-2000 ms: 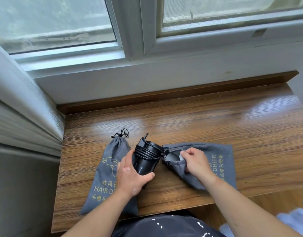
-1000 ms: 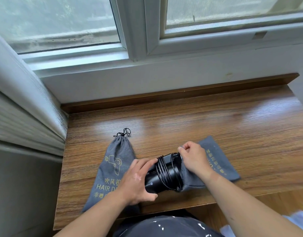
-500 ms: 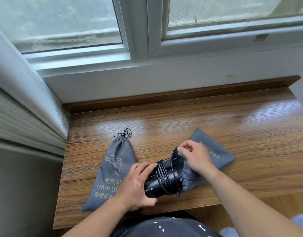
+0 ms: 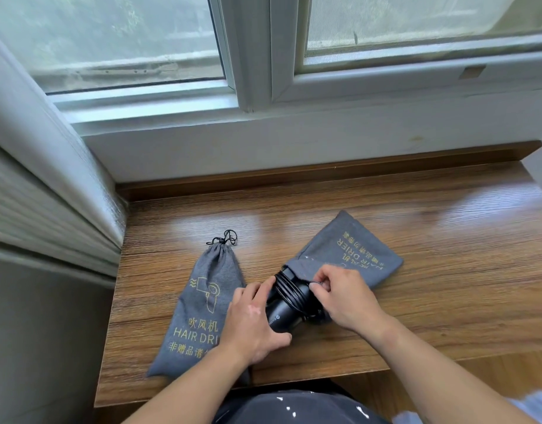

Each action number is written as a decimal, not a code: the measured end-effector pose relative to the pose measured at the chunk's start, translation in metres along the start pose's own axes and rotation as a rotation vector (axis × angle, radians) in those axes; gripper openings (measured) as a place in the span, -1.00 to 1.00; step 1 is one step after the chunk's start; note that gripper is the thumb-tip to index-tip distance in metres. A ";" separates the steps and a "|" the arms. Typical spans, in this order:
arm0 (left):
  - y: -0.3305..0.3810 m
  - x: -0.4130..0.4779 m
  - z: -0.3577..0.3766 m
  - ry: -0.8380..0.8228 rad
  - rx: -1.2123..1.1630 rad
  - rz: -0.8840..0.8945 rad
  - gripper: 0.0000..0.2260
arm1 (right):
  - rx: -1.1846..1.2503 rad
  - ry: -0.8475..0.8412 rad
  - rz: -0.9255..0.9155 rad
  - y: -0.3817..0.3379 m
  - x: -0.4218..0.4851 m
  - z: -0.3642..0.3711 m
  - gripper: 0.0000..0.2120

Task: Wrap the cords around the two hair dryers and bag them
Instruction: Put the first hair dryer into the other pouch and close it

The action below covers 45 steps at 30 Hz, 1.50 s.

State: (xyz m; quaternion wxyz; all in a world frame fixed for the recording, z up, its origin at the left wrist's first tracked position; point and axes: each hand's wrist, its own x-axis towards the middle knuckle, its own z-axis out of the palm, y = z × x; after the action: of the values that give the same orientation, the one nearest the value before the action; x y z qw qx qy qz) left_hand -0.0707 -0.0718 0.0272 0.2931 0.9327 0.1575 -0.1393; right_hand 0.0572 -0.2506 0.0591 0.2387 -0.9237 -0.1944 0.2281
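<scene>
With the left hand [image 4: 254,324] gripping the hair dryer [image 4: 282,312], the right hand [image 4: 346,296] pinching the bag [image 4: 350,250] should ease its mouth over the cord [image 4: 289,290].

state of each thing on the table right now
left bag, drawstring pulled shut
right bag, mouth open over the hair dryer's end
hair dryer, cord wound round it, mostly outside
left hand, grips the hair dryer
right hand, pinches the right bag's mouth

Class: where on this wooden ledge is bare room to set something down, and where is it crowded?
Free: ledge between back rail and the tied bag and open bag; ledge right of the open bag. Crowded: front centre, around left hand, hair dryer, right hand.
</scene>
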 end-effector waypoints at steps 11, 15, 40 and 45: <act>0.008 0.005 0.006 -0.039 0.036 0.068 -0.06 | 0.036 0.006 -0.096 -0.030 0.001 0.022 -0.82; 0.004 0.008 0.001 0.067 -0.246 -0.213 0.03 | -0.004 -0.071 -0.126 -0.018 -0.011 0.019 -0.88; 0.006 0.020 0.034 -0.049 -0.370 -0.369 -0.30 | 0.136 -0.101 0.019 0.034 -0.044 0.093 0.00; -0.015 0.025 0.045 0.000 -0.364 -0.327 -0.53 | 0.150 -0.048 0.067 0.046 -0.043 0.091 -0.24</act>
State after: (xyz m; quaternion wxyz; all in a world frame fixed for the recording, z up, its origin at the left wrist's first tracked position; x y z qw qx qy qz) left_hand -0.0610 -0.0815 -0.0241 0.4300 0.8266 0.3288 -0.1541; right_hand -0.0136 -0.2760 -0.0223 0.2950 -0.9034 -0.1515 0.2718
